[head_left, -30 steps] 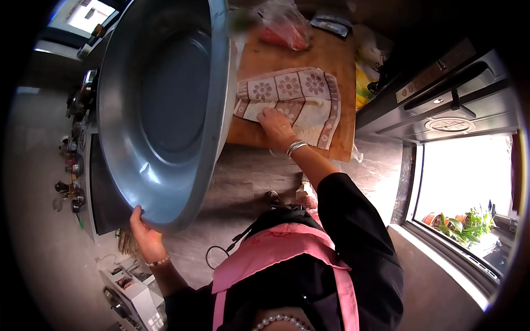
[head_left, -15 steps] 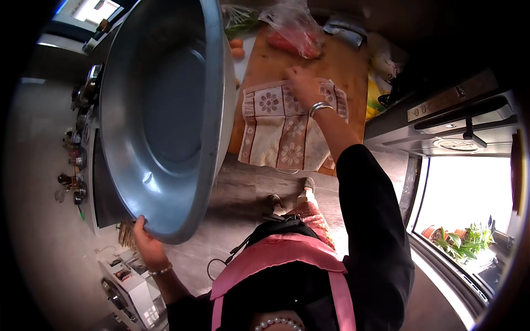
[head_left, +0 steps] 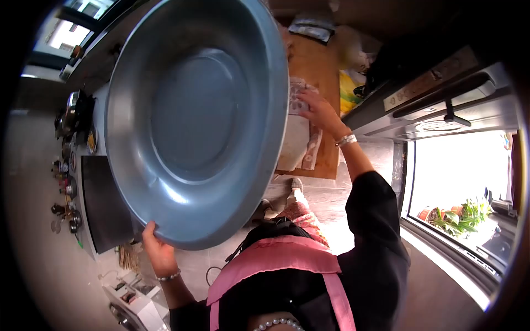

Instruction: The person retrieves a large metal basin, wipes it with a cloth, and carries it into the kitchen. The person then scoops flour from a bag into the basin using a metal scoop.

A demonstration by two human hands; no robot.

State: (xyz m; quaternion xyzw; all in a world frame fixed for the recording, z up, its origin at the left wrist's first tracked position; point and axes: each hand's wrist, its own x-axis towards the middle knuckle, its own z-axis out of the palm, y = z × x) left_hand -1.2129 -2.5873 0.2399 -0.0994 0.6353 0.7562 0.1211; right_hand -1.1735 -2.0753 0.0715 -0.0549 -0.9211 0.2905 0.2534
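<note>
A large blue-grey basin (head_left: pixel 193 116) is tilted up on the left, its hollow facing me. My left hand (head_left: pixel 158 251) grips its lower rim, thumb over the edge. A patterned cloth with flowers (head_left: pixel 295 138) lies on the wooden board (head_left: pixel 314 60), partly covered from view by the basin. My right hand (head_left: pixel 320 112) is over the cloth's upper right part with its fingers apart; it holds nothing. Whether the fingertips touch the cloth is unclear.
A silvery packet (head_left: pixel 312 26) lies at the board's far end. Beside the board is a yellow bag (head_left: pixel 349 91). Pots (head_left: pixel 72 113) and a dark panel (head_left: pixel 105 201) are at left. Potted plants (head_left: pixel 461 218) stand by the window at right.
The basin has swung to the right and faces me more, now hiding the eggs, most of the red bag and part of the cloth. My right hand has moved down and right.
</note>
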